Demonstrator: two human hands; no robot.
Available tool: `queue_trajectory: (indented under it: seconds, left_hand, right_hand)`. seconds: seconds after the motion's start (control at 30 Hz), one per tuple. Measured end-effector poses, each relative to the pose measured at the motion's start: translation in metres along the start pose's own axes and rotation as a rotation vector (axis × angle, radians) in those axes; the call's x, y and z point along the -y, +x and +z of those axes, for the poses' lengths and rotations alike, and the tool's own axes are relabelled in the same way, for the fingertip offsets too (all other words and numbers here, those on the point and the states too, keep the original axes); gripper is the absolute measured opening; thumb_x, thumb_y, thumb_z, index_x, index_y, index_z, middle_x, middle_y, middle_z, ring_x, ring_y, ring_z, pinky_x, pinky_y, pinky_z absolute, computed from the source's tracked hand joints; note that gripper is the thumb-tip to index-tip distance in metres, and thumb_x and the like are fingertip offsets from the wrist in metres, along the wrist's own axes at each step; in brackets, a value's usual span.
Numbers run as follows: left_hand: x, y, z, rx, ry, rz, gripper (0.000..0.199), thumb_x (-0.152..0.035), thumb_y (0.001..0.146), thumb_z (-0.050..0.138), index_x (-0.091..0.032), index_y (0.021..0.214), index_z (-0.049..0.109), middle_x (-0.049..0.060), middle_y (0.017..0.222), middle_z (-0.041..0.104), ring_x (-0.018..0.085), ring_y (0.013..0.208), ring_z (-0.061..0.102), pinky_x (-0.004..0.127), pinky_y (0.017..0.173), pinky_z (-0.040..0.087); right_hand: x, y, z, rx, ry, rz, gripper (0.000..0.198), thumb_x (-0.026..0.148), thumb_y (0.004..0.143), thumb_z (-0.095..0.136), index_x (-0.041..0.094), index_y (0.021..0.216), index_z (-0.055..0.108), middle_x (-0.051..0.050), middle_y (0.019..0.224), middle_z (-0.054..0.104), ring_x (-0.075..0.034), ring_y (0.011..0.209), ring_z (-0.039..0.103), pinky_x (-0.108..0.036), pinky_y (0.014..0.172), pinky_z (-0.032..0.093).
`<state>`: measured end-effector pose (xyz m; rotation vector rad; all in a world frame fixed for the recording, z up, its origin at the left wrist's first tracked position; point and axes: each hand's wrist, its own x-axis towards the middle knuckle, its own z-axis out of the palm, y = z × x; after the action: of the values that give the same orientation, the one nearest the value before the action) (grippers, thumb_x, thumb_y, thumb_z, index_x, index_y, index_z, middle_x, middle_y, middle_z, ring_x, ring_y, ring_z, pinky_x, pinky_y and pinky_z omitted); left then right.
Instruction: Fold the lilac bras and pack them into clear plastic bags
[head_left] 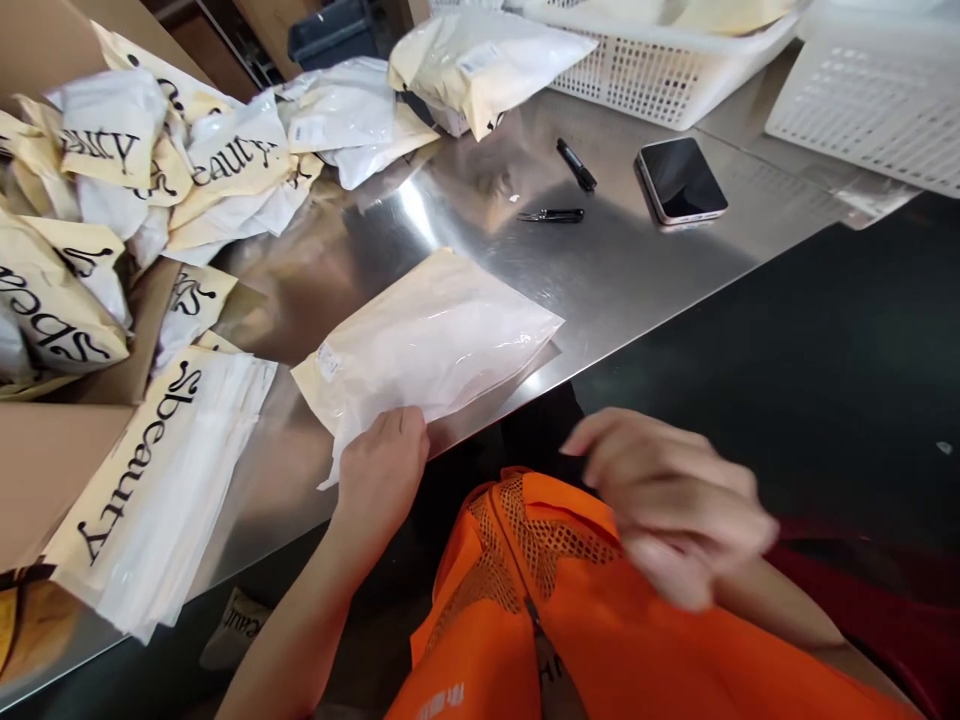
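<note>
A filled plastic packing bag, cream and clear with a small white label, lies flat near the front edge of the metal table. My left hand has its fingers closed on the bag's near edge. Off the table, in front of the orange vest, my right hand is lifted with loosely bent fingers. It is apart from the bag and smeared by motion, and I see nothing in it. To the left of the bag is a stack of flat plastic bags lettered "Sbeauty".
An open cardboard box on the left is heaped with filled bags. More filled bags lie at the back. A black marker, small black snips and a phone rest near white plastic baskets.
</note>
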<state>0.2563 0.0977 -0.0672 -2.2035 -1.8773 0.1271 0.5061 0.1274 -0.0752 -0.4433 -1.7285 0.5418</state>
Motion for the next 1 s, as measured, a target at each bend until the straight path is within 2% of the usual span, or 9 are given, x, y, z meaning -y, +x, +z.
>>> queue_trajectory:
  seconds: [0.1,0.23,0.33,0.43,0.5,0.67,0.8,0.9,1.0]
  left_hand:
    - [0.005,0.001,-0.01,-0.113,0.023,0.013,0.017,-0.009,0.09,0.048,-0.019,0.079,0.056,0.0,0.064,0.052,0.018,0.061,0.053,0.031,0.052,0.031]
    - [0.014,0.001,-0.022,-0.242,-0.073,0.046,0.019,-0.011,0.091,0.051,-0.017,0.103,0.064,0.002,0.073,0.057,0.02,0.07,0.056,0.029,0.056,0.036]
    - [0.029,0.002,-0.034,-0.334,-0.197,-0.002,0.015,-0.022,0.092,0.057,-0.022,0.103,0.068,0.0,0.073,0.056,0.016,0.065,0.055,0.027,0.055,0.037]
    - [0.045,0.006,-0.049,-0.473,-0.221,-0.126,0.01,-0.026,0.09,0.06,-0.02,0.094,0.068,0.0,0.075,0.059,0.015,0.066,0.057,0.027,0.057,0.037]
    - [0.052,0.01,-0.058,-0.512,-0.187,-0.186,0.008,-0.026,0.089,0.061,-0.019,0.088,0.066,0.0,0.075,0.06,0.015,0.066,0.056,0.027,0.056,0.034]
    - [0.052,0.023,-0.068,-0.454,-0.179,-0.133,0.011,-0.025,0.091,0.053,-0.02,0.089,0.063,0.001,0.079,0.059,0.016,0.068,0.056,0.027,0.057,0.033]
    - [0.051,0.026,-0.065,-0.375,-0.101,-0.17,0.013,-0.025,0.092,0.05,-0.02,0.092,0.063,0.003,0.086,0.064,0.016,0.068,0.058,0.028,0.055,0.03]
    - [0.058,0.023,-0.059,-0.322,-0.023,-0.222,0.015,-0.025,0.093,0.05,-0.02,0.095,0.064,0.003,0.089,0.066,0.017,0.067,0.059,0.029,0.052,0.025]
    - [0.068,0.02,-0.049,-0.246,-0.004,-0.242,0.018,-0.025,0.095,0.047,-0.021,0.096,0.065,0.003,0.089,0.066,0.018,0.066,0.058,0.03,0.051,0.023]
  right_hand:
    - [-0.028,0.008,0.029,0.124,-0.056,-0.039,0.005,0.014,0.082,0.06,0.018,0.081,0.058,-0.003,0.071,0.061,-0.016,0.07,0.062,-0.033,0.07,0.059]
    - [-0.057,0.009,0.055,0.375,-0.295,-0.01,0.018,0.019,0.09,0.054,0.017,0.106,0.061,-0.011,0.107,0.066,-0.024,0.104,0.061,-0.044,0.093,0.054]
    - [-0.064,0.011,0.06,0.412,-0.385,0.058,0.033,0.023,0.093,0.05,0.015,0.125,0.055,-0.013,0.116,0.063,-0.024,0.103,0.062,-0.041,0.088,0.056]
    - [-0.061,0.017,0.062,0.488,-0.47,0.141,0.035,0.028,0.097,0.046,0.014,0.127,0.055,-0.014,0.121,0.061,-0.022,0.092,0.065,-0.037,0.078,0.057]
    - [-0.057,0.024,0.07,0.535,-0.499,0.105,0.035,0.026,0.096,0.046,0.012,0.128,0.055,-0.015,0.124,0.06,-0.025,0.1,0.063,-0.039,0.084,0.055]
    - [-0.068,0.046,0.127,0.781,-0.596,-0.096,0.071,0.021,0.078,0.066,0.013,0.145,0.041,-0.02,0.143,0.045,-0.037,0.126,0.045,-0.052,0.099,0.042]
    - [-0.092,0.06,0.168,0.968,-0.669,-0.148,0.032,0.016,0.093,0.047,0.008,0.122,0.059,-0.019,0.117,0.064,-0.031,0.11,0.059,-0.046,0.089,0.048]
    - [-0.091,0.06,0.163,0.935,-0.643,-0.239,0.032,0.007,0.097,0.035,0.01,0.109,0.065,-0.015,0.104,0.07,-0.025,0.098,0.065,-0.041,0.087,0.05]
    - [-0.076,0.051,0.123,0.689,-0.519,-0.35,0.029,0.008,0.098,0.038,0.011,0.114,0.063,-0.015,0.119,0.067,-0.022,0.104,0.065,-0.038,0.088,0.054]
